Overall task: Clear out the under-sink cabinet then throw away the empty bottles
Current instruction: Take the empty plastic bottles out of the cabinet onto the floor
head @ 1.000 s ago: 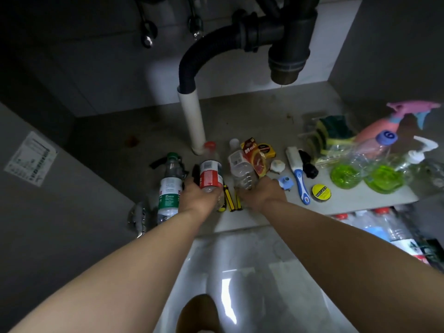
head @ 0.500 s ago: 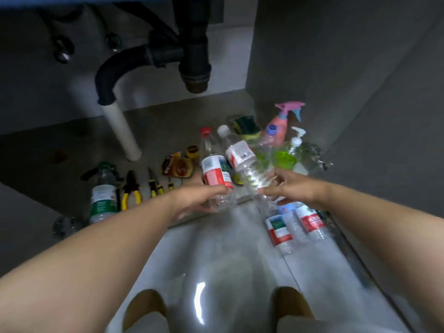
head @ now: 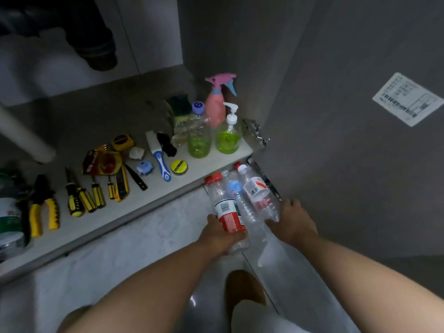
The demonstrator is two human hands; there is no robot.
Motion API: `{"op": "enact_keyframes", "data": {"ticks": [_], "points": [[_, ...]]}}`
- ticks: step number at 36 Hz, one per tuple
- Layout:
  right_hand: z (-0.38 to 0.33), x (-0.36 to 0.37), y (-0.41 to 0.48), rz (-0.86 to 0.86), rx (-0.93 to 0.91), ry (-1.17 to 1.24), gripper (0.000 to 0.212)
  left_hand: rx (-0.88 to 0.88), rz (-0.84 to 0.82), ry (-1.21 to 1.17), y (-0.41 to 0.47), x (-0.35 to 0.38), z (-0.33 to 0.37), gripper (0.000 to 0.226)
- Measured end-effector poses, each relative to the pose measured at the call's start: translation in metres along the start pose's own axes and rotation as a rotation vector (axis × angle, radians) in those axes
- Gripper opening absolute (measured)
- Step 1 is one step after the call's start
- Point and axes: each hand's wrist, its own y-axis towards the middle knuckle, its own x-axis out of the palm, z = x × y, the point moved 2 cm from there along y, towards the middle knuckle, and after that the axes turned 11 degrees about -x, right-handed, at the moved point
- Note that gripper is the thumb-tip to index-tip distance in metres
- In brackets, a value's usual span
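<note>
Both hands have swung right and down from the shelf (head: 168, 188) (2 bottles came with them). The left hand (head: 222, 236) wraps its fingers round the red-label bottle (head: 228, 213). The right hand (head: 292, 221) curls round the base of the white-label bottle (head: 258, 192). Both bottles are low over the glossy floor (head: 144, 248), beside a blue-label bottle (head: 234, 187). That makes 2 more empties out of the cabinet. Pliers (head: 43, 207), a brush (head: 159, 162) and a soap pump (head: 228, 133) remain on the shelf, by the open door (head: 360, 164).

Dim light falls on a glossy pale tile floor (head: 149, 248); a grey cabinet door (head: 336, 152) carries a white printed label (head: 407, 99).
</note>
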Motion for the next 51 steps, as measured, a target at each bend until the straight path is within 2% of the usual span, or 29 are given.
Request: {"op": "enact_keyframes", "data": {"ticks": [10, 19, 27, 34, 41, 51], "points": [[-0.018, 0.033, 0.023, 0.185, 0.052, -0.046, 0.076, 0.04, 0.142, -0.006, 0.048, 0.023, -0.007, 0.083], [-0.02, 0.064, 0.028, 0.38, -0.044, -0.036, 0.082, 0.133, 0.225, -0.023, 0.067, 0.034, 0.003, 0.092], [-0.006, 0.069, 0.022, 0.366, -0.15, -0.016, 0.076, 0.047, 0.278, 0.124, 0.075, 0.037, -0.001, 0.094], [-0.011, 0.067, 0.022, 0.396, -0.152, 0.124, 0.052, 0.007, 0.34, 0.248, 0.078, 0.04, 0.002, 0.097], [-0.011, 0.067, 0.024, 0.453, -0.16, 0.11, 0.042, -0.017, 0.268, 0.189, 0.079, 0.046, 0.004, 0.1], [-0.016, 0.053, 0.021, 0.516, -0.278, 0.036, 0.031, 0.02, 0.238, 0.185, 0.08, 0.039, 0.002, 0.074]]}}
